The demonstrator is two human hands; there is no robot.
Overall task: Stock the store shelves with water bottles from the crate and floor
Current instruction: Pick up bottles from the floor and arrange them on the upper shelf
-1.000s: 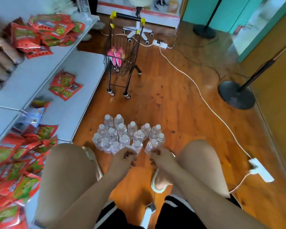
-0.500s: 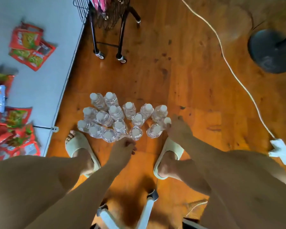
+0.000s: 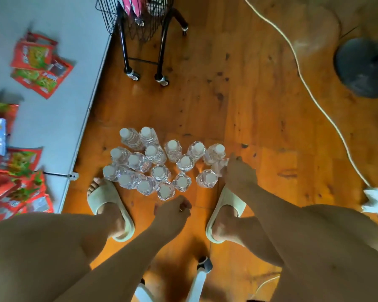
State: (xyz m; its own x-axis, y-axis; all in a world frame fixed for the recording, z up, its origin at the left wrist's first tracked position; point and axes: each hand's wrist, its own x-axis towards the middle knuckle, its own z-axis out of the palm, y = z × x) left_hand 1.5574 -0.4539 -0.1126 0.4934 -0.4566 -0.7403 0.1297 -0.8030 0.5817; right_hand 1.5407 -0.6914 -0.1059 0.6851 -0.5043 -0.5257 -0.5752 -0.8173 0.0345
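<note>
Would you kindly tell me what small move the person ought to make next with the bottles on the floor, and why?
Probably close the right hand firmly on the rightmost bottle and lift it straight up. The hand rests against that bottle, though its grip is hidden; the left hand is curled, holding nothing, and the shelf has bare room.

Bottles (image 3: 159,172) clustered on floor (image 3: 238,94) before the feet (image 3: 109,205), shelf (image 3: 63,105) left, cart (image 3: 140,22) behind, cable (image 3: 310,94) right

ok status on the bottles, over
Left hand curled, holding nothing. Right hand grips rightmost bottle. Other bottles upright on floor. Cart stands apart, beyond them.
</note>
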